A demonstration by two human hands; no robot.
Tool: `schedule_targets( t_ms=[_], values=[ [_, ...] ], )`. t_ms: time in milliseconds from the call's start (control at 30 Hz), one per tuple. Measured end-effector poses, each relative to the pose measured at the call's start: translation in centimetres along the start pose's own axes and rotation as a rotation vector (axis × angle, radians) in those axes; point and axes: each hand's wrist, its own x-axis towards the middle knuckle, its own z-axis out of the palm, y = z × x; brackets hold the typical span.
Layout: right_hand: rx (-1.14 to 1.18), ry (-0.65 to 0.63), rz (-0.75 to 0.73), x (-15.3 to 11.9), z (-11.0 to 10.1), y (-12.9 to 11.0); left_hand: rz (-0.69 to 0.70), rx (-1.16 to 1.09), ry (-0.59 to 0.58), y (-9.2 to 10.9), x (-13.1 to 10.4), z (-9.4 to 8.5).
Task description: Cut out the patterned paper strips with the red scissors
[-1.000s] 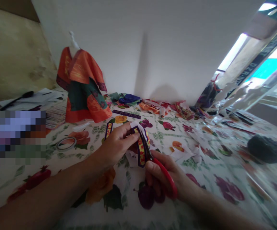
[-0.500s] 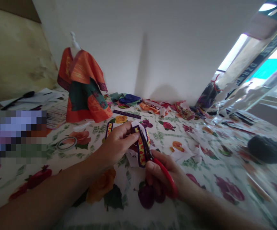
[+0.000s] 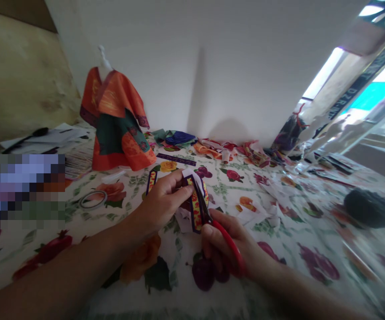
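Note:
My left hand (image 3: pixel 169 195) pinches the upper end of a patterned strip (image 3: pixel 196 211), yellow and red inside a dark purple border. White backing (image 3: pixel 188 173) sticks out past the strip's top and right edge. My right hand (image 3: pixel 224 242) grips red-handled scissors (image 3: pixel 227 242), fingers around the handles. Their dark blades point up and away, lying along the strip's right border; how far apart the blades are is hard to see. Part of the same kind of trim (image 3: pixel 151 181) shows left of my left hand, and my fingers cover what lies between.
A small dress form in an orange and green robe (image 3: pixel 117 118) stands at back left. Fabric scraps (image 3: pixel 224 149) lie along the wall. A tape roll (image 3: pixel 93 199), a purple strip (image 3: pixel 176 159), white offcuts (image 3: pixel 252 212) and a dark bundle (image 3: pixel 372 208) rest on the flowered tablecloth (image 3: pixel 239 293).
Almost nothing differs. My right hand and the scissors have shifted very slightly, while my left hand keeps its pinch on the strip in the same place.

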Motion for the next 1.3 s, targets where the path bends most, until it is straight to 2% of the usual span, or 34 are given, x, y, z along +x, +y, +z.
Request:
schedule_targets(
  t_ms=[1300],
  values=[
    [-0.092,0.049,0.011,-0.01,0.39,-0.14,0.033,0.013,-0.006,-0.03,0.06,-0.01]
  ],
)
